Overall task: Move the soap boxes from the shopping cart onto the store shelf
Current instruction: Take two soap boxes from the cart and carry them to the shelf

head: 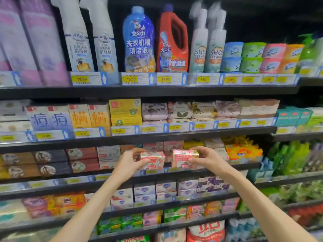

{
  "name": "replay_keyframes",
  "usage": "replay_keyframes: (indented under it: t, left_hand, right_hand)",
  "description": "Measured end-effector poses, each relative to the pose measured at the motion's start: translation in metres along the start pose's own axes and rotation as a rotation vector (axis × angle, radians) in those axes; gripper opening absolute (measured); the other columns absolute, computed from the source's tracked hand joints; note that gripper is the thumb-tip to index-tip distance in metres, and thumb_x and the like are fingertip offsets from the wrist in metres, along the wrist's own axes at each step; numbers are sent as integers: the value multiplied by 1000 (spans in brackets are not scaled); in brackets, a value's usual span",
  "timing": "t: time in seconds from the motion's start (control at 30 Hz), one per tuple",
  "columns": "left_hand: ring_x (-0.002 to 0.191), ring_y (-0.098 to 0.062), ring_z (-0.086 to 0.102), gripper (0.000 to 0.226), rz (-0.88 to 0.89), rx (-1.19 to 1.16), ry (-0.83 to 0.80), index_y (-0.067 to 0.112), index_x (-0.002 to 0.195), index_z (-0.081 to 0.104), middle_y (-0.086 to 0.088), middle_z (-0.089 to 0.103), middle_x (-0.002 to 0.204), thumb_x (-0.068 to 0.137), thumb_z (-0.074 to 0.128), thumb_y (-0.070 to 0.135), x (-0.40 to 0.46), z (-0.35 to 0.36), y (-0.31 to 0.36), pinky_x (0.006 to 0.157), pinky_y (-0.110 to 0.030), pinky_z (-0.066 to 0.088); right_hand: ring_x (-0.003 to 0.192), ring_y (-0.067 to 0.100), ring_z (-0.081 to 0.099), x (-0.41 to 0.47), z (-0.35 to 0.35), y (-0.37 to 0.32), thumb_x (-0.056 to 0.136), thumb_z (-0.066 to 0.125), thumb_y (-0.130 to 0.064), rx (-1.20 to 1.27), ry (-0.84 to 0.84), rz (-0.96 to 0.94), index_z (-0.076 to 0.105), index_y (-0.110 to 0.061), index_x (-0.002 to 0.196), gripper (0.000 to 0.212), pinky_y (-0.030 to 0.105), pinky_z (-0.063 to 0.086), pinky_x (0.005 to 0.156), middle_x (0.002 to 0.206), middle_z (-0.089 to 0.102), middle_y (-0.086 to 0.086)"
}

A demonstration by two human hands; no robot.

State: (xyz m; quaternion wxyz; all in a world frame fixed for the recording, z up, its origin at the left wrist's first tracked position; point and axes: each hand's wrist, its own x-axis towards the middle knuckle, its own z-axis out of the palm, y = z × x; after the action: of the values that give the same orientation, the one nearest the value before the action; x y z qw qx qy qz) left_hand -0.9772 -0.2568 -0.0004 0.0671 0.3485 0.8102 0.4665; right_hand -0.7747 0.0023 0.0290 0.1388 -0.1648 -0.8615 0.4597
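Note:
Both arms reach up to the third shelf [227, 167] of the store rack. My left hand [130, 161] grips a pink-and-white soap box [153, 160] from its left side, thumb below and fingers over the top. My right hand [207, 157] grips a second pink soap box [183, 158] labelled Goat Soap from its right side. The two boxes stand side by side just above the shelf's front edge, a narrow gap between them. More pink boxes of the same kind [172, 145] sit behind them. The shopping cart is out of view.
Dark soap boxes [50, 162] and white boxes [108, 154] fill the shelf to the left, yellow packs [243, 151] to the right. Detergent bottles [139, 41] stand on the top shelf, boxed soaps [125, 112] below them, more soap packs [145, 193] on the lower shelves.

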Motion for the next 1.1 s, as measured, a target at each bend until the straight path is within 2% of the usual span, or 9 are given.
replay_keyframes:
  t: [0.13, 0.27, 0.4, 0.53, 0.63, 0.8, 0.97, 1.0, 1.1]
  left_hand:
    - [107, -6, 65, 40, -34, 9, 24, 29, 115, 68, 11, 71, 112, 79, 84, 37, 15, 13, -1, 96, -28, 50]
    - [102, -4, 62, 39, -67, -6, 35, 27, 117, 65, 12, 67, 109, 83, 82, 33, 22, 27, 2, 93, -24, 47]
    - [96, 5, 59, 33, -97, 16, 27, 28, 116, 61, 15, 63, 108, 88, 77, 27, 24, 38, -5, 89, -16, 44]
    - [119, -20, 59, 48, -153, 156, 16, 23, 132, 59, 5, 57, 124, 89, 75, 38, 24, 45, -19, 103, -35, 49]
    - [117, -26, 59, 48, -173, 241, 30, 27, 133, 59, -5, 56, 124, 90, 71, 43, 25, 48, -23, 104, -41, 49]
    - [123, -25, 48, 44, -90, 442, 94, 28, 134, 60, -4, 57, 123, 93, 67, 42, 25, 54, -27, 102, -38, 45]
    - [124, -25, 51, 44, -89, 467, 91, 25, 137, 59, -5, 54, 129, 96, 63, 41, 28, 57, -27, 101, -36, 46]
    - [123, -25, 52, 44, -72, 480, 99, 25, 136, 59, -5, 55, 130, 96, 63, 41, 29, 58, -28, 100, -36, 46]
    - [122, -26, 54, 41, -34, 517, 114, 25, 135, 60, -5, 56, 131, 96, 64, 39, 30, 60, -30, 100, -36, 46]
  right_hand:
    - [98, 5, 71, 25, -3, 12, 78, 81, -48, -14, -36, 0, 61, -23, 129, 60, 36, 58, 93, 112, 73, -8]
    - [100, 0, 68, 43, -4, 16, 77, 82, -45, -7, -19, 2, 61, -26, 127, 58, 30, 55, 96, 113, 70, -14]
    - [102, 2, 67, 59, 0, 22, 70, 84, -54, -16, -21, 31, 63, -29, 123, 62, 26, 54, 93, 114, 69, -16]
    - [96, -4, 63, 65, 9, 20, 75, 84, -44, -24, -15, 24, 61, -27, 121, 54, 6, 49, 74, 108, 65, -19]
    - [97, -3, 64, 68, 13, 26, 77, 84, -36, -31, -19, 16, 61, -26, 120, 50, 3, 47, 70, 105, 66, -20]
    - [105, 4, 64, 75, 21, 30, 75, 86, -35, -38, -14, 48, 65, -22, 125, 55, 20, 50, 93, 116, 69, -11]
    - [88, -4, 60, 77, 27, 34, 78, 84, -33, -127, -17, 85, 60, -32, 120, 48, 4, 43, 71, 104, 62, -21]
    - [92, -2, 60, 78, 28, 36, 79, 83, -33, -150, -19, 90, 61, -29, 124, 50, 6, 44, 76, 108, 62, -18]
    - [115, 13, 61, 79, 32, 36, 77, 83, -41, -224, 0, 112, 63, -22, 131, 61, 27, 51, 98, 123, 65, -8]
